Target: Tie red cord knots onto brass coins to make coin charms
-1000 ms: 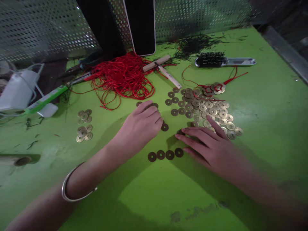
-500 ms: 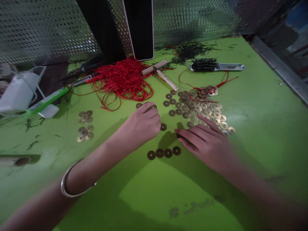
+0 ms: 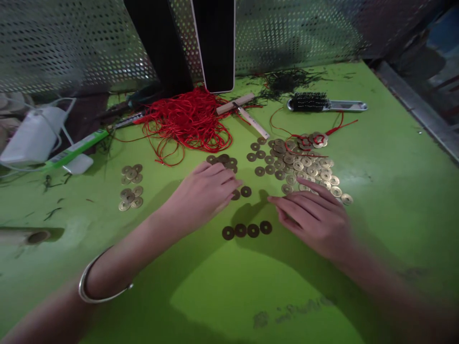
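Observation:
My left hand (image 3: 211,188) is low over the table, its fingers curled and drawn together. Whatever they hold, if anything, is hidden. Just by its fingertips lies a partly covered brass coin (image 3: 235,195) with a square hole, and a second coin (image 3: 245,191) is beside it. Behind the knuckles is a small cluster of coins (image 3: 224,160). My right hand (image 3: 313,215) has its fingers stretched out, the index fingertip near the green tabletop and the rest over the edge of a large coin pile (image 3: 311,167). In front, several coins form a row (image 3: 247,230).
Two coin groups (image 3: 131,186) lie at left. Tangled red cord (image 3: 188,119), a wooden stick (image 3: 234,104), a white-handled tool (image 3: 253,123) and a hairbrush (image 3: 310,102) lie behind. A phone-like black panel (image 3: 217,45) leans at the back. A white adapter (image 3: 36,131) and a tube (image 3: 21,237) are at left.
My left hand has drawn back slightly to the left, uncovering a coin by its fingertips and more of the cluster behind. My right hand has shifted slightly right. The whole view has moved a little.

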Motion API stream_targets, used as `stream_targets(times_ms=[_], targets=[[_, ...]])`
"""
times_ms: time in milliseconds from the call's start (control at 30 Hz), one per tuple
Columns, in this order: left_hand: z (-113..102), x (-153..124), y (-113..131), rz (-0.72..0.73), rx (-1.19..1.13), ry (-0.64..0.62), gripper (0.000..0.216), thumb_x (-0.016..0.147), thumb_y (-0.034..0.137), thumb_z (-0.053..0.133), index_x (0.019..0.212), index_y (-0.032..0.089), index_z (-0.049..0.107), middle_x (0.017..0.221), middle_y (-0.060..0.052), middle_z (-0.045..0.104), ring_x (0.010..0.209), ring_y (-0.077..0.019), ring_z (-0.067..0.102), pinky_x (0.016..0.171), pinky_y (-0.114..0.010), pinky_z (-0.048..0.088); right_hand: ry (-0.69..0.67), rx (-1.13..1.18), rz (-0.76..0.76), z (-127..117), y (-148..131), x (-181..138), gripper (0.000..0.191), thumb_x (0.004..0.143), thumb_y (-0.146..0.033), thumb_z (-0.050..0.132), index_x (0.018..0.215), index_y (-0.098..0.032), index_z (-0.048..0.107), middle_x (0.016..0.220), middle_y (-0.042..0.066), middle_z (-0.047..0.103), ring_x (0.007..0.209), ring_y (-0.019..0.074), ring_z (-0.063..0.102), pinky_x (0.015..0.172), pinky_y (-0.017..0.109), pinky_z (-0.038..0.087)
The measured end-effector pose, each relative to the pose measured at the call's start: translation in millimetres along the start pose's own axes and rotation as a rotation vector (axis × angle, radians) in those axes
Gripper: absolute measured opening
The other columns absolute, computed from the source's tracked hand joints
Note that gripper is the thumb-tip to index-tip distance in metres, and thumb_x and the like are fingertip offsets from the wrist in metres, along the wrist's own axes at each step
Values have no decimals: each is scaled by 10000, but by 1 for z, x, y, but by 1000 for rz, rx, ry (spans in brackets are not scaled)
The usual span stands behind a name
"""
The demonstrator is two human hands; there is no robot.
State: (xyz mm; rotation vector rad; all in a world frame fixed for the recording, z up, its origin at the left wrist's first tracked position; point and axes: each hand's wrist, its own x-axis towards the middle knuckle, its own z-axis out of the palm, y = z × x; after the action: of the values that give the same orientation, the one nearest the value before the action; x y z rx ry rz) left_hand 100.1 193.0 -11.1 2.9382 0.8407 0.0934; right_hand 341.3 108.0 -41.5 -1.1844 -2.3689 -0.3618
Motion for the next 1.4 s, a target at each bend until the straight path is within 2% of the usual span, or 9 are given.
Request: stream_targets(times_ms=[67,233,367,633,767,900,1067,1233,1400], targets=[[1,-7,2,-16,48,42,300,901,212,552,1194,158,590,1133,-62,654,1002,-233,594,825,-399,473,14,-9,1,-1,2,-1,179,812,-90,663,948,-207,662,824,-21,751,729,129,703,892,376,577],[7,-26,12,-20,116,88,311,900,199,541,1205,157,586,1193,-58,639,1059,-245,586,880,-432,469,20,63,72,-4,5,-1,225,796,-66,663,947,-232,648,813,-40,746,738,137,703,862,376,590],[15,-38,20,32,162,124,300,936,201,477,1210,143,586,1200,-50,647,1062,-236,586,882,-417,473,4,107,102,-4,5,-1,199,786,-71,670,939,-196,643,815,0,745,741,153,702,865,378,585],[21,-47,25,34,158,142,347,990,276,356,1228,139,569,1176,-53,660,1028,-214,602,912,-421,481,-47,130,92,-2,5,-5,192,809,-94,659,952,-218,622,853,-5,733,761,147,696,865,379,585],[24,-48,24,21,106,136,373,973,348,408,1237,127,554,1318,-77,575,1187,-244,532,1043,-480,412,-87,192,0,-7,14,-8,256,788,-91,669,1028,-175,635,969,36,717,906,171,676,950,398,536],[24,-48,24,14,50,123,373,948,369,471,1227,140,563,1295,-67,594,1206,-236,524,1103,-491,362,-168,236,-94,-14,23,-12,287,806,-81,645,1083,-158,635,1103,60,694,1047,192,634,1005,434,490],[24,-46,24,29,18,149,379,938,367,493,1255,167,549,1232,-43,636,1138,-213,564,1095,-467,383,-221,259,-94,-17,23,-14,248,852,-103,606,1088,-164,647,1132,58,690,1093,193,613,1025,464,468],[25,-47,20,29,-17,256,344,905,339,552,1196,161,586,1201,-59,647,1118,-216,568,1097,-457,380,-261,290,-73,-15,22,-15,270,865,-120,595,1126,-171,642,1173,50,672,1134,195,585,1047,467,443],[26,-47,18,11,-60,229,280,907,313,545,1126,154,621,1171,-62,666,1127,-214,575,1102,-466,367,-315,289,-59,-15,20,-15,318,879,-128,568,1193,-154,609,1173,73,663,1136,215,577,1034,488,446]])
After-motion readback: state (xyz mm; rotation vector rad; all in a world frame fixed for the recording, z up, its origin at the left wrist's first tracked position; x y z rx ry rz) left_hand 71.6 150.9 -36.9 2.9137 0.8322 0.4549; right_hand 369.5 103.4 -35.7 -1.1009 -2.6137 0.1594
